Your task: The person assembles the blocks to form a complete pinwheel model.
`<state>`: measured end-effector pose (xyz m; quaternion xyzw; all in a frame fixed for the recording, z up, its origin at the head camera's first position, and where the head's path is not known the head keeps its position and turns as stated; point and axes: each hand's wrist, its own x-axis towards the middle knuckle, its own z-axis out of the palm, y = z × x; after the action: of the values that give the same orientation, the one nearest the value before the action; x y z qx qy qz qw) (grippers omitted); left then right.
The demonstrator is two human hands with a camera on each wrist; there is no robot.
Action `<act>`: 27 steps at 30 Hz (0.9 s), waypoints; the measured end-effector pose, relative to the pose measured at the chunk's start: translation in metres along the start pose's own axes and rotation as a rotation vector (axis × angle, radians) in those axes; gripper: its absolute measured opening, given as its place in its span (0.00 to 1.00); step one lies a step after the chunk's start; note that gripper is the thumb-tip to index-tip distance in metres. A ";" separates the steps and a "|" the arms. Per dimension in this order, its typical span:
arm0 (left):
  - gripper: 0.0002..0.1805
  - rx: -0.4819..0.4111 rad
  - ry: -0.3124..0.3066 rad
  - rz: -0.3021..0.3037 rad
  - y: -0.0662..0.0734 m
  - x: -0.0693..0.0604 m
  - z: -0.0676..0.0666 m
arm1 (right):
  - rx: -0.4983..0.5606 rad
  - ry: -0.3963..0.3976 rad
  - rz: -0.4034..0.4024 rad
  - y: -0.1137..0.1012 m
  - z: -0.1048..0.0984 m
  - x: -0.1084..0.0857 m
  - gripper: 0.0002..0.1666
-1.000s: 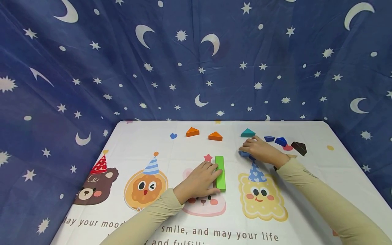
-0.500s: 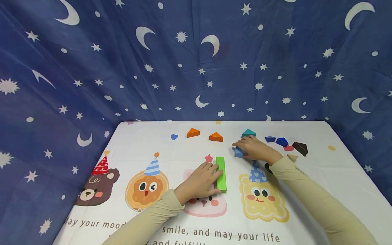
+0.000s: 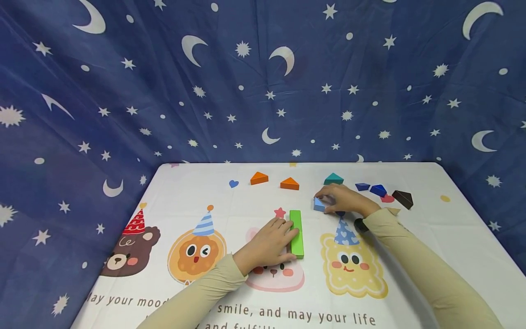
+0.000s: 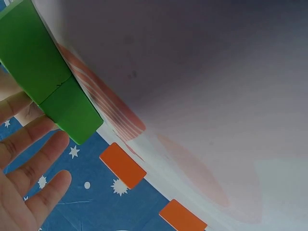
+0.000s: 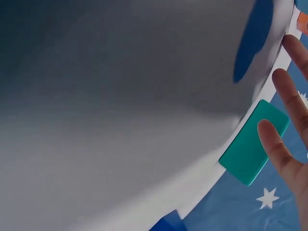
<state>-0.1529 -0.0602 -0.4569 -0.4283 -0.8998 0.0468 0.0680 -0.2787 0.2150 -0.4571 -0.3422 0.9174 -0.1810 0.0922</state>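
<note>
while i watched from a distance, the light-blue block (image 3: 318, 204) sat on the printed white tablecloth (image 3: 263, 197) to the right of the two green rectangular blocks (image 3: 297, 244), level with ground just beyond their far end and apart from them. the green rectangular blocks lay end to end, their shared long axis running roughly front to back; the light-blue block's own axis i could not tell, since fingers covered part of it. the right hand (image 3: 344, 199) was the nearer to it and pinched it, index finger over its far side, thumb at its right. the left hand (image 3: 269, 242), fingers extended and parted, rested against the green pair's left side without gripping. just beyond the right hand stood the teal triangular block (image 3: 333, 178). relative to half a second earlier, the right index finger, then stretched past the light-blue block, had bent onto it, and the thumb had come into sight. relative to one second earlier, the light-blue block lay farther left. i noted no clear change at the left hand.
</note>
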 end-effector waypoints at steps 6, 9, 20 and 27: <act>0.34 -0.007 -0.011 -0.003 0.000 0.000 0.001 | -0.142 0.002 -0.030 -0.011 0.001 0.005 0.30; 0.34 -0.005 -0.013 -0.004 0.000 0.001 0.001 | -0.204 0.014 -0.053 -0.016 0.001 0.008 0.31; 0.33 -0.013 0.001 0.007 -0.001 0.002 0.001 | -0.408 -0.003 -0.155 -0.023 -0.004 0.009 0.35; 0.33 -0.015 -0.018 -0.004 -0.001 0.001 0.002 | -0.491 0.001 -0.189 -0.023 -0.006 0.008 0.32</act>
<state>-0.1546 -0.0601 -0.4590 -0.4268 -0.9015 0.0437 0.0566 -0.2726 0.1954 -0.4424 -0.4386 0.8977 0.0391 -0.0112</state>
